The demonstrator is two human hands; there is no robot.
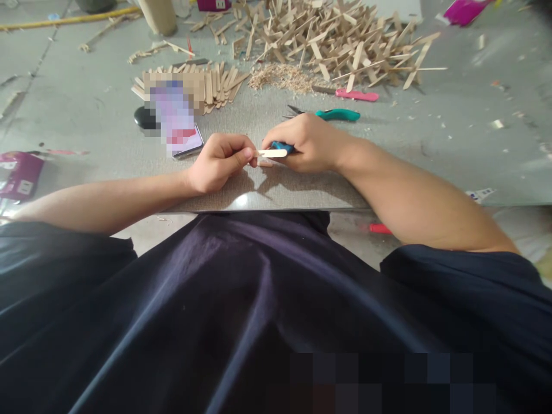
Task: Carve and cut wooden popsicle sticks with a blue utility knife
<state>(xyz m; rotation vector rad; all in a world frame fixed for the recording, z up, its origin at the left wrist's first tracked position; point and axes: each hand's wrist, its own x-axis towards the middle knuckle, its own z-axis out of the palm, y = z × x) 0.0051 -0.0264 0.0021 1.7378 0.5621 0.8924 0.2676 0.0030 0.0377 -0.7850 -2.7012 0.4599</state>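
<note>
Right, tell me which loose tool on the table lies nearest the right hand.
The teal-handled snips, just beyond the right hand; the pink-handled tool lies farther back.

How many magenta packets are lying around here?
3. One packet lies at the left edge beside the board, another top centre by the stick pile, the third top right. Others may be hidden.

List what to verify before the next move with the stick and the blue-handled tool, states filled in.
1. Left hand pinches the wooden stick at its end: ok.
2. Right hand closed on the blue-handled tool: ok.
3. Tool's blade against the stick: cannot tell, fingers hide it.
4. Left fingertips apart from the tool: cannot tell.
5. Stick held over the board: ok.
6. Teal-handled cutters lie apart from both hands: ok.
</note>
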